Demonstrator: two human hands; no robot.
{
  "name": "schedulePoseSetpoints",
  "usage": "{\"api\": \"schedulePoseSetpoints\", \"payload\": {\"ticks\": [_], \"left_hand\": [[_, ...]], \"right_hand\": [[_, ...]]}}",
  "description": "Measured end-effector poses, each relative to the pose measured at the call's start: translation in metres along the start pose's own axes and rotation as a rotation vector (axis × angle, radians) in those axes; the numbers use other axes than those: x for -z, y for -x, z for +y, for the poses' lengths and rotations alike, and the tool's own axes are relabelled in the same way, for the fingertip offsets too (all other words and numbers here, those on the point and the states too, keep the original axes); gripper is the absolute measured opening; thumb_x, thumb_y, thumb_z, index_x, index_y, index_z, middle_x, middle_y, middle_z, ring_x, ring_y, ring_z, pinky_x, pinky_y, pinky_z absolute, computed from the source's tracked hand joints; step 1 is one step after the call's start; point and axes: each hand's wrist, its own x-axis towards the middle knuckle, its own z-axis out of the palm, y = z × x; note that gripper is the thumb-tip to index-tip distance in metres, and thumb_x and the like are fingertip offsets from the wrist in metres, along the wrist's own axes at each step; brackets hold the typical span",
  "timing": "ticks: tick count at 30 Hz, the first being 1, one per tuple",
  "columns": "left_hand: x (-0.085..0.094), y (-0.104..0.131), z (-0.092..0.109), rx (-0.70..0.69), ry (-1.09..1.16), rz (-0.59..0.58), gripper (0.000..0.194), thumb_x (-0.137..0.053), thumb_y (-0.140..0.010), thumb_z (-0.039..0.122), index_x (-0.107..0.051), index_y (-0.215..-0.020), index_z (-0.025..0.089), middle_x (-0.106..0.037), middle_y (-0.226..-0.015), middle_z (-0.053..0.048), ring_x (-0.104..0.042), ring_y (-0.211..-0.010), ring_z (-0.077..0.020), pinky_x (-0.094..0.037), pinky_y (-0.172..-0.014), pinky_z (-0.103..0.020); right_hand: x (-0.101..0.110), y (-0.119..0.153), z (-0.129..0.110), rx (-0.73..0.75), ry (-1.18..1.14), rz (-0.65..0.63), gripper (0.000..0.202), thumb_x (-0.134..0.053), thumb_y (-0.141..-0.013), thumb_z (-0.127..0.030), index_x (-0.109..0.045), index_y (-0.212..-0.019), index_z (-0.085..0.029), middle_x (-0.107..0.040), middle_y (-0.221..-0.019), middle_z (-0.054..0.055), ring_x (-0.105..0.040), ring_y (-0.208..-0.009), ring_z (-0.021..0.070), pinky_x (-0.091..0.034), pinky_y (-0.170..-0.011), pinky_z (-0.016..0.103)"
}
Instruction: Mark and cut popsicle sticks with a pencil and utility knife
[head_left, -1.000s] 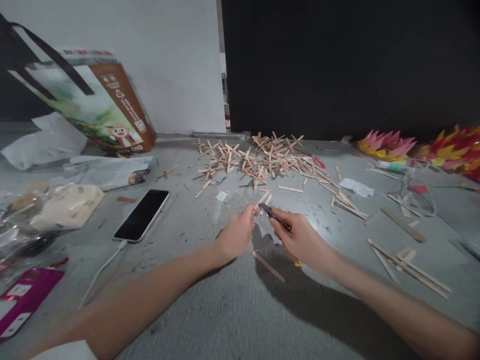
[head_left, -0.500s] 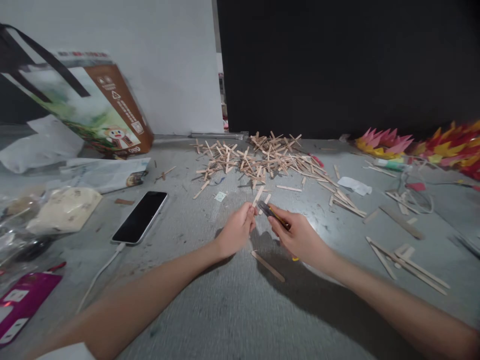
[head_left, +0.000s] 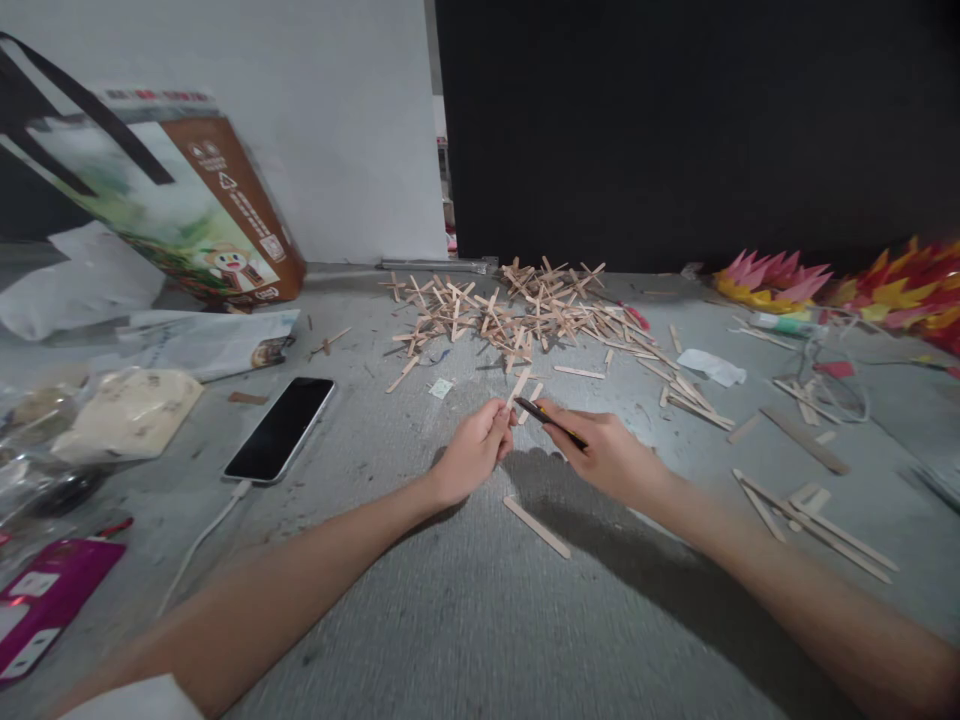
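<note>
Head view: a stick (head_left: 518,386) is pinched in the left hand (head_left: 472,455) over the bench (head_left: 420,610), its lower end hidden; a cutter (head_left: 556,424) is gripped by the right hand's (head_left: 604,452) fingers. The bag's (head_left: 199,215) recycling mark is shown, its blurred lettering unreadable.

One left hand (head_left: 471,455), one right hand (head_left: 619,455) and one cutter (head_left: 553,423) at centre; one phone (head_left: 281,430), left; one printed bag (head_left: 196,215), upper left; heaped wooden sticks (head_left: 455,312), too overlapped to count.
</note>
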Motion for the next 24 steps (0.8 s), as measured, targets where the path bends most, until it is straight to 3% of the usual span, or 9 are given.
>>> {"api": "schedulePoseSetpoints", "payload": {"ticks": [4, 7, 10, 13, 15, 20, 24], "left_hand": [[0.000, 0.000, 0.001, -0.013, -0.023, -0.003, 0.038, -0.031, -0.109, 0.050, -0.046, -0.089, 0.022, -0.046, -0.058, 0.007, -0.043, -0.054, -0.0119, -0.035, -0.060, -0.025], [0.000, 0.001, 0.000, -0.043, -0.025, -0.010, 0.039, -0.028, -0.109, 0.051, -0.045, -0.088, 0.022, -0.047, -0.059, 0.007, -0.045, -0.056, -0.0121, -0.038, -0.062, -0.026], [0.000, 0.002, -0.001, -0.059, 0.004, -0.025, 0.038, -0.028, -0.109, 0.051, -0.045, -0.092, 0.022, -0.047, -0.060, 0.007, -0.045, -0.056, -0.0121, -0.038, -0.062, -0.025], [-0.001, 0.003, 0.000, -0.054, -0.031, -0.043, 0.035, -0.029, -0.109, 0.047, -0.046, -0.093, 0.022, -0.046, -0.059, 0.008, -0.046, -0.055, -0.0124, -0.038, -0.062, -0.025], [-0.002, 0.004, 0.001, -0.064, -0.075, -0.057, 0.030, -0.030, -0.109, 0.042, -0.047, -0.095, 0.022, -0.048, -0.060, 0.007, -0.048, -0.056, -0.0129, -0.039, -0.063, -0.026], [-0.004, 0.009, 0.004, -0.103, -0.145, -0.134, 0.010, -0.044, -0.097, 0.020, -0.053, -0.100, 0.020, -0.060, -0.074, 0.002, -0.056, -0.067, -0.0151, -0.042, -0.067, -0.028], [-0.006, 0.010, 0.001, -0.147, -0.138, -0.183, 0.018, -0.051, -0.087, 0.011, -0.054, -0.102, 0.021, -0.069, -0.093, -0.002, -0.062, -0.079, -0.0170, -0.044, -0.073, -0.028]], "right_hand": [[0.007, 0.004, 0.008, 0.182, 0.374, -0.058, 0.052, -0.046, -0.101, -0.013, -0.055, -0.152, -0.021, -0.075, -0.097, 0.010, -0.067, -0.066, 0.0200, -0.045, -0.053, 0.029], [0.007, 0.006, 0.009, 0.257, 0.495, 0.002, 0.057, -0.047, -0.097, -0.006, -0.056, -0.150, -0.024, -0.071, -0.090, 0.007, -0.062, -0.063, 0.0176, -0.040, -0.051, 0.028], [0.001, 0.007, 0.004, 0.212, 0.385, 0.182, 0.044, -0.050, -0.101, -0.013, -0.060, -0.143, -0.023, -0.071, -0.096, 0.007, -0.066, -0.074, 0.0186, -0.046, -0.061, 0.029], [-0.006, 0.005, -0.002, 0.151, 0.168, 0.322, 0.033, -0.056, -0.096, -0.014, -0.067, -0.126, -0.021, -0.070, -0.098, 0.007, -0.066, -0.080, 0.0203, -0.050, -0.070, 0.031], [-0.009, 0.005, -0.004, 0.204, 0.120, 0.348, 0.036, -0.055, -0.091, -0.009, -0.068, -0.122, -0.021, -0.069, -0.093, 0.007, -0.064, -0.080, 0.0218, -0.050, -0.070, 0.033], [-0.011, 0.005, -0.003, 0.377, 0.264, 0.339, 0.050, -0.048, -0.093, -0.008, -0.064, -0.139, -0.022, -0.065, -0.085, 0.007, -0.060, -0.078, 0.0237, -0.047, -0.070, 0.037], [-0.011, 0.004, 0.000, 0.433, 0.306, 0.318, 0.055, -0.044, -0.093, -0.006, -0.061, -0.143, -0.022, -0.067, -0.087, 0.008, -0.061, -0.077, 0.0240, -0.045, -0.069, 0.038]]}}
